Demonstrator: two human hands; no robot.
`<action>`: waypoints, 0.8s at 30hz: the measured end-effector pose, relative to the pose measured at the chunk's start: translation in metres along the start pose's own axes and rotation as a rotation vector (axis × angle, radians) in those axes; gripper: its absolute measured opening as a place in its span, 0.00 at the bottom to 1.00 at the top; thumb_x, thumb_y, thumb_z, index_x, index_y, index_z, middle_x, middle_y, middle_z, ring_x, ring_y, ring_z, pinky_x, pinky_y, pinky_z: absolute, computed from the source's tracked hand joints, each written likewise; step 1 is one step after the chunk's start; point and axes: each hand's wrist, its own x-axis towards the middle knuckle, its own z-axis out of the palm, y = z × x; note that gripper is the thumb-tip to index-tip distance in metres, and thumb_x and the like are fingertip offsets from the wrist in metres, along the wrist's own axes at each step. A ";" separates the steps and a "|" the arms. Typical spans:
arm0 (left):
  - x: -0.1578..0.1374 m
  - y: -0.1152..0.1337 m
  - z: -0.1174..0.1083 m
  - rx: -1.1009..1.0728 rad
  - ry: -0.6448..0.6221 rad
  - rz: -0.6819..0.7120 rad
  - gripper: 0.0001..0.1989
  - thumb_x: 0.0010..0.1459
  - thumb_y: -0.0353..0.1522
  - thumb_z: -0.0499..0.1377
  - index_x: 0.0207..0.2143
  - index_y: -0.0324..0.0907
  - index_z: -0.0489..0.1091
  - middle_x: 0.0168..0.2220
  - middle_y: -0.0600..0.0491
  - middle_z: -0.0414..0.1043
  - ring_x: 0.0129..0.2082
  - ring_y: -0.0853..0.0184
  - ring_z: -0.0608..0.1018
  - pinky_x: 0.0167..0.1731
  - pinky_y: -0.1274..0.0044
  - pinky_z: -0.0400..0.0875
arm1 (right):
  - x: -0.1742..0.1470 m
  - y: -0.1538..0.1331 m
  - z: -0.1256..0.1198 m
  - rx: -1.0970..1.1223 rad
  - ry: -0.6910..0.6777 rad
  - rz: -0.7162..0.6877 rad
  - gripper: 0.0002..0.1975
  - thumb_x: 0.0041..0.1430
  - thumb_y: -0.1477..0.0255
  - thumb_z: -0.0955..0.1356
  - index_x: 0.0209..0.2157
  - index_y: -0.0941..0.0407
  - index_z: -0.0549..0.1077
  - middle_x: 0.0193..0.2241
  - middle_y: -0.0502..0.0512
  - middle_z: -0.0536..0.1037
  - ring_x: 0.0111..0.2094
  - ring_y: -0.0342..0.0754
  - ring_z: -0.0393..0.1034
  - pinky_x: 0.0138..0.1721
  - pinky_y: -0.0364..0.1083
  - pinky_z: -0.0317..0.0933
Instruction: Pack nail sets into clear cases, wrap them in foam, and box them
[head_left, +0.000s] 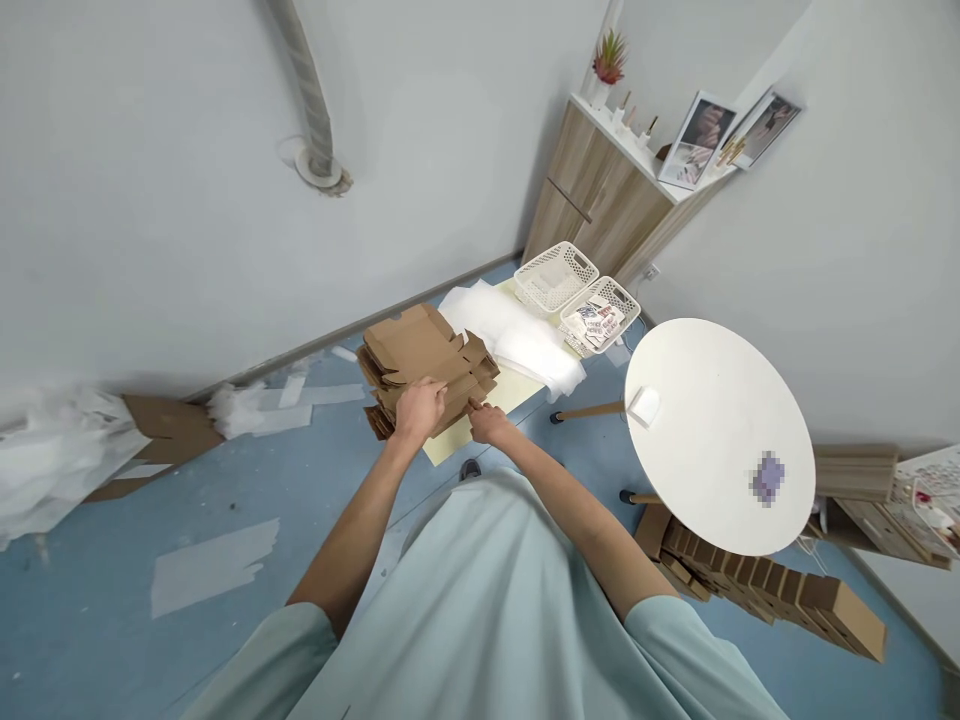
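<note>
A stack of flattened brown cardboard boxes (409,345) lies on a low, pale yellow table (448,443) in front of me. My left hand (420,410) rests over the near part of the top cardboard box, its fingers curled against the board. At the box's near right edge, my right hand (489,422) is closed on a flap, with the fingertips partly hidden. Folded side flaps stick up just beyond my right hand. White foam wrap (502,330) lies right behind the stack, close to the cardboard.
Two white plastic baskets stand behind the wrap: one basket (555,277), and another basket (611,312) with printed cards. A round white table (720,420) is on the right, above a row of brown boxes (840,610). Packing scraps (67,450) litter the left floor.
</note>
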 end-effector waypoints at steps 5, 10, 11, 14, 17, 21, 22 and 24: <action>-0.002 -0.003 -0.044 -0.167 0.337 0.104 0.21 0.70 0.28 0.51 0.55 0.39 0.81 0.57 0.44 0.82 0.57 0.55 0.83 0.60 0.65 0.77 | -0.011 0.000 -0.008 0.098 0.056 -0.047 0.29 0.67 0.72 0.72 0.67 0.57 0.69 0.76 0.67 0.59 0.68 0.64 0.68 0.64 0.57 0.68; -0.003 0.020 -0.081 -0.221 0.607 0.317 0.22 0.74 0.29 0.49 0.62 0.43 0.78 0.59 0.48 0.80 0.61 0.58 0.81 0.65 0.62 0.76 | -0.055 0.025 -0.055 0.516 0.423 -0.144 0.19 0.77 0.64 0.63 0.61 0.58 0.75 0.68 0.65 0.73 0.68 0.58 0.68 0.66 0.55 0.64; -0.002 0.031 -0.086 -0.227 0.636 0.374 0.23 0.75 0.29 0.49 0.63 0.44 0.77 0.60 0.48 0.80 0.62 0.58 0.80 0.65 0.62 0.76 | -0.070 0.035 -0.068 0.637 0.517 -0.121 0.21 0.78 0.61 0.62 0.61 0.57 0.75 0.66 0.65 0.75 0.63 0.57 0.72 0.63 0.56 0.68; 0.007 0.072 -0.091 -0.243 0.666 0.577 0.24 0.76 0.28 0.47 0.67 0.45 0.73 0.61 0.49 0.79 0.65 0.60 0.78 0.66 0.62 0.76 | -0.123 0.072 -0.105 0.923 0.769 -0.053 0.27 0.75 0.50 0.63 0.60 0.55 0.76 0.59 0.62 0.81 0.53 0.56 0.78 0.53 0.54 0.72; 0.022 0.124 -0.086 -0.263 0.617 0.805 0.26 0.77 0.27 0.46 0.71 0.46 0.68 0.63 0.48 0.77 0.68 0.60 0.75 0.67 0.62 0.74 | -0.181 0.113 -0.127 1.086 1.004 0.033 0.31 0.68 0.45 0.68 0.59 0.54 0.76 0.53 0.61 0.84 0.49 0.55 0.79 0.47 0.52 0.73; 0.043 0.205 -0.062 -0.276 0.506 1.105 0.28 0.77 0.26 0.45 0.75 0.45 0.62 0.66 0.47 0.74 0.69 0.60 0.72 0.69 0.64 0.72 | -0.252 0.167 -0.124 1.237 1.280 0.227 0.33 0.61 0.44 0.73 0.56 0.55 0.75 0.47 0.61 0.86 0.43 0.54 0.79 0.40 0.50 0.71; 0.047 0.227 -0.054 -0.285 0.482 1.168 0.28 0.77 0.26 0.45 0.75 0.46 0.61 0.66 0.47 0.73 0.69 0.60 0.72 0.69 0.64 0.72 | -0.268 0.180 -0.118 1.261 1.349 0.282 0.33 0.60 0.45 0.74 0.55 0.55 0.75 0.45 0.61 0.86 0.42 0.53 0.79 0.39 0.49 0.71; 0.052 0.271 -0.033 -0.308 0.430 1.277 0.29 0.77 0.25 0.44 0.76 0.45 0.59 0.67 0.46 0.73 0.69 0.60 0.72 0.69 0.64 0.71 | -0.297 0.208 -0.102 1.293 1.475 0.386 0.31 0.59 0.47 0.75 0.53 0.55 0.75 0.43 0.60 0.85 0.41 0.52 0.79 0.38 0.48 0.69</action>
